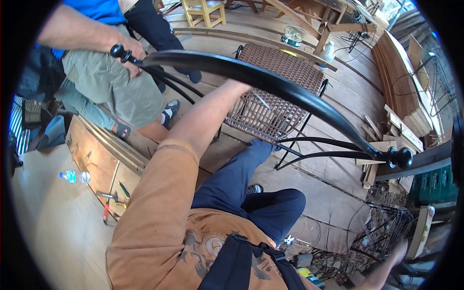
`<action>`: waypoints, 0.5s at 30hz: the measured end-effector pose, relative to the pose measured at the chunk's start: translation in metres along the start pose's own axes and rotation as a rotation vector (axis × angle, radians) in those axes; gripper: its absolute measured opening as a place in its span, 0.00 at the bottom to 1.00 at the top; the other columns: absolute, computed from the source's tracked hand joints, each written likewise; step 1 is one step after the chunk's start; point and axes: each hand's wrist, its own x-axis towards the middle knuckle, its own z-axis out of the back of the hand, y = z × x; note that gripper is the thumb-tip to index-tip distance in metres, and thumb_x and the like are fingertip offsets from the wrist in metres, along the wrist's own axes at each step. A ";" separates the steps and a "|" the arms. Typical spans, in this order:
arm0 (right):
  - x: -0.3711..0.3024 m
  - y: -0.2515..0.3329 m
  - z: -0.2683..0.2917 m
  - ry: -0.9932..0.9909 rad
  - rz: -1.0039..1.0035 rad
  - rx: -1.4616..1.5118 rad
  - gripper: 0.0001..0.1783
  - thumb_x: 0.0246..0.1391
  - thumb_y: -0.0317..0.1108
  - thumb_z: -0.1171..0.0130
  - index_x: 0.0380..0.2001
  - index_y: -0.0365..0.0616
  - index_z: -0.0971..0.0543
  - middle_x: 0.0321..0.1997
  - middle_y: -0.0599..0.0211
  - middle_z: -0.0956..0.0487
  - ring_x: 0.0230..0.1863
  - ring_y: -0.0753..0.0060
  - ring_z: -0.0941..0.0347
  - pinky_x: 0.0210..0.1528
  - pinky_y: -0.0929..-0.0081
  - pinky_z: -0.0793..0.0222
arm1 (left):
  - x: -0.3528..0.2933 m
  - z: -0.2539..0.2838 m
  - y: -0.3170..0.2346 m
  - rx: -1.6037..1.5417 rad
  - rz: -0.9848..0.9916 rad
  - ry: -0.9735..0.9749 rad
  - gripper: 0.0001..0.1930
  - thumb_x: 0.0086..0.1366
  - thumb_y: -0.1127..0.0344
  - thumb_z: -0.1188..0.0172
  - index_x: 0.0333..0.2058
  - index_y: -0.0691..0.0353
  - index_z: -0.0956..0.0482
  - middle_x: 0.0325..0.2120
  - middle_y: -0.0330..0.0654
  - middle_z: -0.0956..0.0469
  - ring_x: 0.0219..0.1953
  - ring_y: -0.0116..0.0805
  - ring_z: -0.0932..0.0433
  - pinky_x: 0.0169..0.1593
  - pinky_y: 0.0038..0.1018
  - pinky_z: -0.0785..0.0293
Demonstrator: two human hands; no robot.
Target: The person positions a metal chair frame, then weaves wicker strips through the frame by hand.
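A chair with a woven brown wicker seat [278, 63] and a glossy black metal frame stands in front of me. Its curved top rail [290, 92] crosses the view and ends in round knobs. My left hand [240, 88] reaches beneath the rail to the wicker; its fingers are hidden there. A thin, pointed pale piece [261, 99] lies beside it, of a kind I cannot make out. Part of the weave near me shows loose, parallel strands. Far out at the lower right, my right hand [399, 252] is blurred, near a pale wooden piece [421, 232] and dark bars.
At the left, another person's hand [135, 58] is by the rail's knob. A wooden table [48, 208] holds a plastic bottle [75, 177], a hammer [107, 195] and pliers. Stacked boards [401, 92] and wood scraps line the right side. A yellow stool [204, 13] stands at the back.
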 end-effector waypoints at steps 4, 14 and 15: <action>-0.099 -0.043 -0.005 0.216 -0.400 -0.217 0.17 0.50 0.42 0.50 0.33 0.39 0.25 0.30 0.58 0.23 0.27 0.67 0.28 0.30 0.71 0.34 | -0.036 -0.021 0.000 0.111 0.157 -0.557 0.14 0.56 0.66 0.47 0.41 0.56 0.23 0.44 0.40 0.25 0.47 0.40 0.27 0.42 0.36 0.28; 0.228 0.512 -0.251 0.299 0.302 0.747 0.21 0.51 0.47 0.50 0.28 0.36 0.24 0.26 0.55 0.24 0.34 0.61 0.28 0.38 0.64 0.35 | -0.074 -0.056 -0.021 0.128 -0.124 -0.837 0.15 0.54 0.66 0.45 0.42 0.57 0.23 0.44 0.41 0.26 0.47 0.38 0.27 0.45 0.36 0.29; 0.231 0.520 -0.252 0.355 0.319 0.721 0.21 0.51 0.47 0.50 0.25 0.37 0.24 0.22 0.57 0.26 0.29 0.62 0.29 0.34 0.63 0.36 | -0.068 -0.055 -0.023 0.144 -0.022 -0.801 0.15 0.54 0.66 0.45 0.42 0.57 0.23 0.44 0.41 0.26 0.47 0.38 0.27 0.45 0.35 0.29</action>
